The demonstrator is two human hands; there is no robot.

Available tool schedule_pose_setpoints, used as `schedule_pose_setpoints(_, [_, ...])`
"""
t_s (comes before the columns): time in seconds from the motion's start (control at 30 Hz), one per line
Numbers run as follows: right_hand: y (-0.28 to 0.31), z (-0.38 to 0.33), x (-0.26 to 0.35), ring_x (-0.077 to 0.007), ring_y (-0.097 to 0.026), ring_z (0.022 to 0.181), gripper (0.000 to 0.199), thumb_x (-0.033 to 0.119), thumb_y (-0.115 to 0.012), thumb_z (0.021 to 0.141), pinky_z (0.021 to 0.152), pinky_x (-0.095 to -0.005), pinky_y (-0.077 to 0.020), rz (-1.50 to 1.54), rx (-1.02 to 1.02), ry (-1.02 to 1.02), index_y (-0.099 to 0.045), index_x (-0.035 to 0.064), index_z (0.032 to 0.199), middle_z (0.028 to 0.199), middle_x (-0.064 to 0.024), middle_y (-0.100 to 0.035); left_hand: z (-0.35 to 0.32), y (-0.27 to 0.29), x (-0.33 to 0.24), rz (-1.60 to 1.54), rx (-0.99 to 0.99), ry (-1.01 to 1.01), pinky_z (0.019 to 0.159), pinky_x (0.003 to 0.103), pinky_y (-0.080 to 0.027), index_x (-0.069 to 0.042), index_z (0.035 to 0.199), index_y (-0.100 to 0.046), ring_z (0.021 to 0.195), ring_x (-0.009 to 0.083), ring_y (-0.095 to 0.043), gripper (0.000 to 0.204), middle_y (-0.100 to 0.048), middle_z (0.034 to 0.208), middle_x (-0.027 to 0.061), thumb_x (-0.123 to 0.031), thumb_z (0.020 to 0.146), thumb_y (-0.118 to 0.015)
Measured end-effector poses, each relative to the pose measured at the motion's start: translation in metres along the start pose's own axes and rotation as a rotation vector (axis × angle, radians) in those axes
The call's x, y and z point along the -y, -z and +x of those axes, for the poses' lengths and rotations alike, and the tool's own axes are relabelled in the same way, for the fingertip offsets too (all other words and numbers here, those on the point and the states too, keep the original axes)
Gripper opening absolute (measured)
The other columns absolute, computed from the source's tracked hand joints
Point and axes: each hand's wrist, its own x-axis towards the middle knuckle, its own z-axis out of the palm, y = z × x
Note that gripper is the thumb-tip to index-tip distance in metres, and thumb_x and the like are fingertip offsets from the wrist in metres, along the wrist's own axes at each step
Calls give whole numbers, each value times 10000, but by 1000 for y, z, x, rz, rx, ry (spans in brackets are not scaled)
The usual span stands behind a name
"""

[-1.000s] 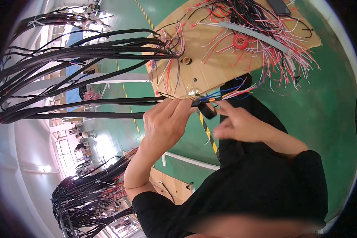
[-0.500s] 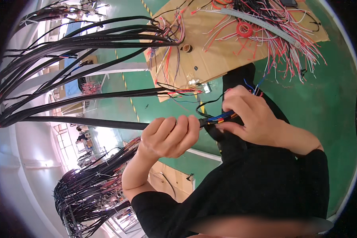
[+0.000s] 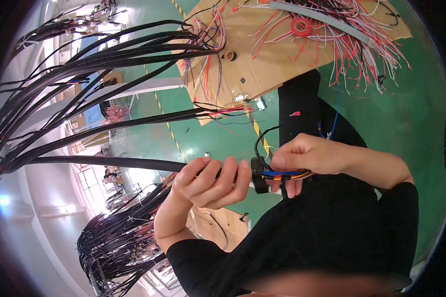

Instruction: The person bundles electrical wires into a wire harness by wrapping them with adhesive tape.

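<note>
Crowded left, open right
Black cables (image 3: 109,64) barred the left; green floor (image 3: 406,119) lay free beside the right hand (image 3: 302,158)

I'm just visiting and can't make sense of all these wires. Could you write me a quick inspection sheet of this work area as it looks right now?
Surface: green floor with a sheet of brown cardboard lying on it.
Job's things: thick black cable running in from the left; its end fans into coloured wires.
Clutter: loose red and white wires and a red tape roll on the cardboard.
Grippers: left hand wraps around the black cable; right hand pinches the coloured wires.
Cables: many more black cables sweep across the upper left; a dark bundle lies at lower left.
Surroundings: bright, blurred hall in the left part of the picture; details cannot be told.
</note>
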Motion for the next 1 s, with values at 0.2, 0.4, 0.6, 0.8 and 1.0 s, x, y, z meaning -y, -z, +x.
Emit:
schedule_pose_setpoints(0.2, [-2, 11, -11, -155, -685, 799, 189, 170, -624, 971, 706, -295, -585, -9, -153, 227, -633, -12, 1021, 961, -81, -668, 6, 3, -2, -73, 112, 39, 782, 320, -494, -171, 967, -654, 758, 121, -618, 226, -650, 926, -36, -41, 783, -669])
schedule_pose_setpoints(0.4, [0, 8, -20, -88, -600, 767, 136, 21, -668, 903, 671, -236, -532, -1, -177, 485, -549, 38, 966, 988, -39, -546, 10, -3, 5, -131, 171, 84, 674, 281, -493, -138, 950, -657, 658, 128, -565, 181, -608, 822, -9, -70, 783, -650])
schedule_pose_setpoints(0.6, [0, 13, -20, -50, -553, 755, 250, -39, -710, 846, 647, -201, -465, -257, -283, 623, -513, 49, 974, 968, -20, -505, 16, -1, 3, -117, 199, 88, 662, 277, -484, -102, 982, -662, 674, 133, -552, 151, -597, 816, -5, -131, 834, -659])
schedule_pose_setpoints(0.8, [-4, 3, 2, -65, -591, 688, 183, -21, -712, 854, 611, -205, -491, -399, -358, 453, -560, 3, 952, 948, -44, -534, 29, 8, -4, -145, 405, 285, 792, 352, -474, -80, 1011, -650, 726, 154, -553, 292, -587, 848, 10, -342, 883, -677])
schedule_pose_setpoints(1.0, [-1, 6, -8, -133, -666, 698, 110, -18, -683, 879, 595, -239, -531, -551, -382, 620, -583, -59, 902, 891, -64, -541, 41, 14, -2, -349, 437, 430, 838, 402, -450, -93, 954, -672, 744, 178, -606, 285, -649, 861, -3, -247, 742, -784])
